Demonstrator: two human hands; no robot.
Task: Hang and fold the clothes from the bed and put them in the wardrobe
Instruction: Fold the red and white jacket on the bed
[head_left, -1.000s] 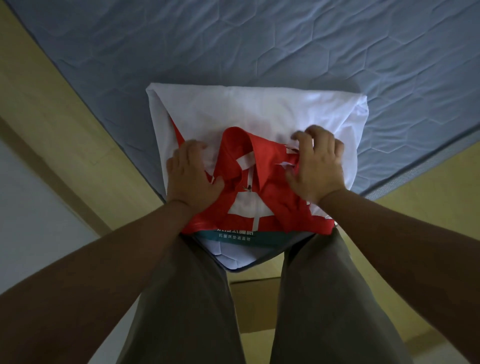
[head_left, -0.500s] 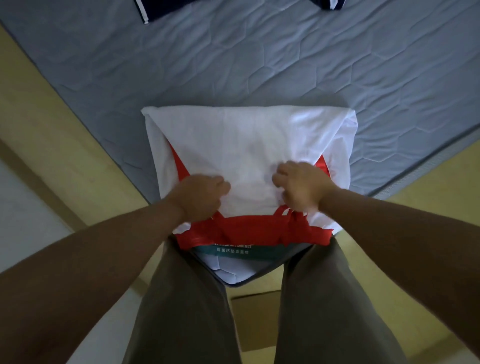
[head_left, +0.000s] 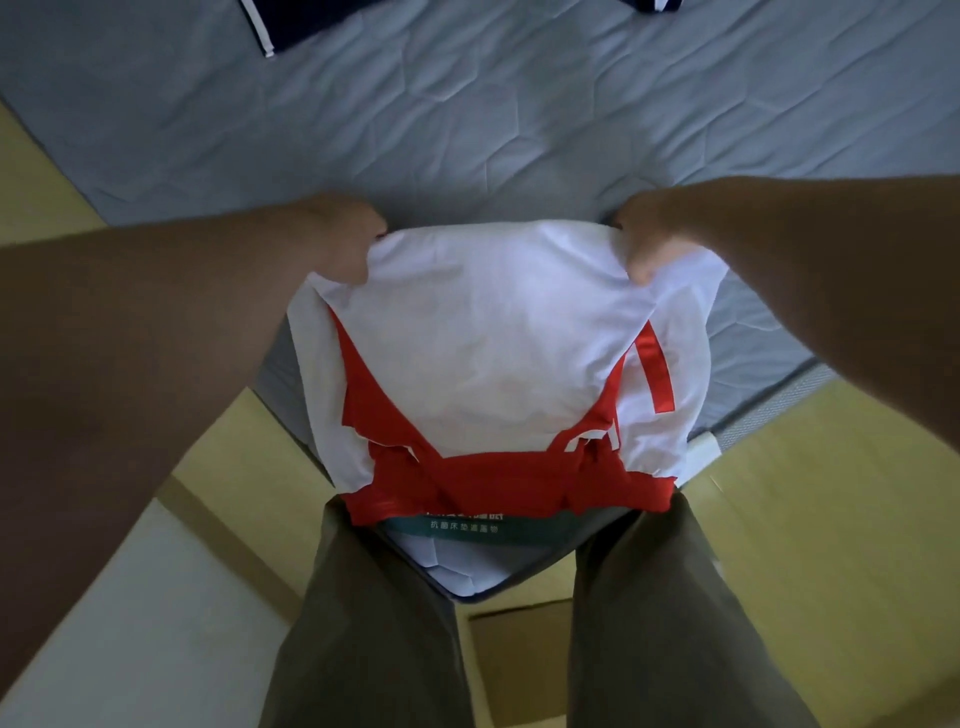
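A white and red shirt (head_left: 493, 353), folded into a block, sits at the near corner of the grey-blue mattress (head_left: 467, 130). My left hand (head_left: 343, 239) grips the shirt's far left corner with curled fingers. My right hand (head_left: 649, 239) grips its far right corner the same way. The far edge of the shirt is lifted off the mattress, while its red near edge stays down by the mattress corner. A dark navy garment (head_left: 280, 26) with a white stripe lies at the top edge of the view.
A second dark piece (head_left: 652, 5) shows at the top edge. The mattress corner with a green label (head_left: 467, 527) points at my legs (head_left: 395, 623). Yellow wooden bed frame boards (head_left: 805, 519) run along both sides, and pale floor (head_left: 130, 623) lies at the lower left.
Both hands left the shirt's near middle and moved out to its far corners, where they now grip and raise the far edge. The red collar area is now folded under white cloth.
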